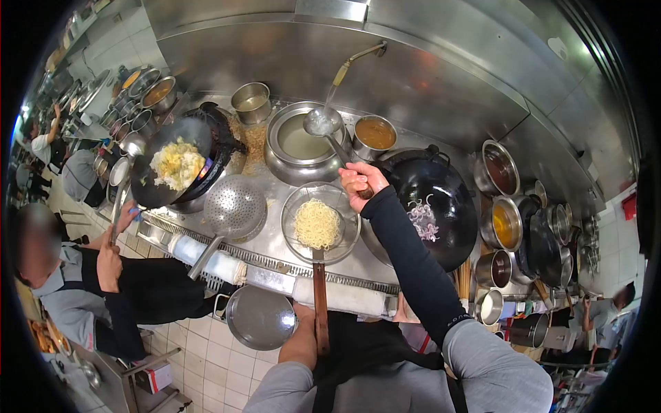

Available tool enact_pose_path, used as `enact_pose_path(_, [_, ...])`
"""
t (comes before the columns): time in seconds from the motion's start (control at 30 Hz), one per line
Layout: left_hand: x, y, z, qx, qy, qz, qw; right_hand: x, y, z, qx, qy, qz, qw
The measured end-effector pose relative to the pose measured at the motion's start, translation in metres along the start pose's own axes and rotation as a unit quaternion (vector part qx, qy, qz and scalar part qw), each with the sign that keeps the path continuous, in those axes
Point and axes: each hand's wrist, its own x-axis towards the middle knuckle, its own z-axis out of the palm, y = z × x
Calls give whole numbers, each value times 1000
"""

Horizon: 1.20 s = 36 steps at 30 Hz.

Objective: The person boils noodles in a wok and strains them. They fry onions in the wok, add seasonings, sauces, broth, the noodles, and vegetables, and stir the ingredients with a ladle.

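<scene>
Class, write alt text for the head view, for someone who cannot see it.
Kitchen view: the wearer's right hand holds a ladle under a running tap. Noodles sit in a strainer; purplish pieces lie in a black wok at right, and a co-worker stands by another wok of food at left.

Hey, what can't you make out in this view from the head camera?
All in the head view:
- Left hand: fingers and grip out of sight beside the wooden handle.
- Strainer's middle: covered by the noodles.
- Wok's left part: behind the dark sleeve.
- People at far right: too small to tell what they handle.
</scene>
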Motion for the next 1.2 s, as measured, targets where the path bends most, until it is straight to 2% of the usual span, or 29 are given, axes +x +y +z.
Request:
enact_pose_path(0.5, [-17, 8, -10, 24, 15, 28, 999, 19, 10, -4, 51, -5, 45, 998])
enact_pose_path(0.6, [-19, 27, -25, 50, -65, -13, 997, 26, 11, -5, 51, -21, 63, 996])
enact_pose_path(0.7, [-10, 23, -26, 61, -110, 90, 988, 29, 11, -2, 57, -18, 68, 996])
enact_pose_path(0.8, [-5, 16, -25, 82, -113, 93, 986, 30, 12, 2, 57, -9, 59, 997])
enact_pose_path(0.9, [-45, 98, -59, 50, -130, -22, 990, 30, 12, 4, 57, -2, 54, 997])
enact_pose_path(1.0, [2, -2, -19, 102, -45, 215, 970, 30, 12, 3, 62, -4, 48, 997])
enact_pose_path(1.13, [-35, 68, -52, 31, -108, 84, 990, 32, 10, 0, 72, -7, 61, 995])
enact_pose_path(1.2, [-38, 74, -53, 38, -105, 58, 992, 32, 8, -2, 74, -5, 62, 995])
